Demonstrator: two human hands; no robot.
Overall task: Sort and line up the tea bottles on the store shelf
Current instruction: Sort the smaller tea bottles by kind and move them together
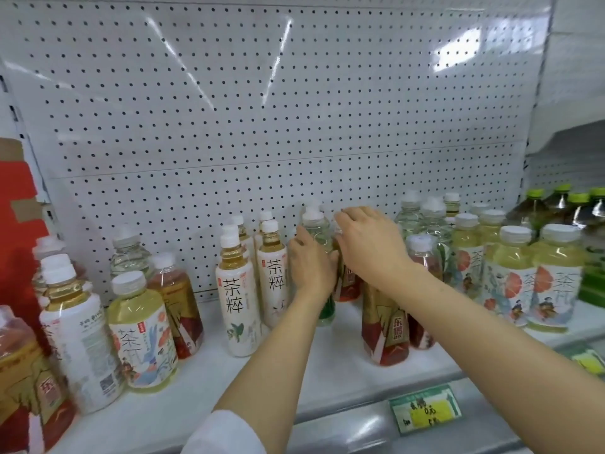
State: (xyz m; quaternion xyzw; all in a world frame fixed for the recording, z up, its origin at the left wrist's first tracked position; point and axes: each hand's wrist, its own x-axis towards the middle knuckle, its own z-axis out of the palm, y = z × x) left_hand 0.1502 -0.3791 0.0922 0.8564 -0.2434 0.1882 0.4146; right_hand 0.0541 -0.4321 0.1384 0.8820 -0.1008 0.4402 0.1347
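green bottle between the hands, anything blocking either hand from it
Nothing visible does. The left hand already rests against the side of the green bottle, and the right hand reaches over just to its right, above a red-label bottle whose top it hides.

The left hand (pixel 311 267) is covering most of a clear green-based bottle (pixel 316 229), so its label is not showing. The right hand (pixel 370 247) is hiding the cap and upper body of a red-labelled bottle (pixel 348 285); whether its fingers are gripping is not showing. At the near left, a red-and-gold bottle (pixel 23 371) is running off the edge. The price tag (pixel 425 409) writing is blurring beyond reading.
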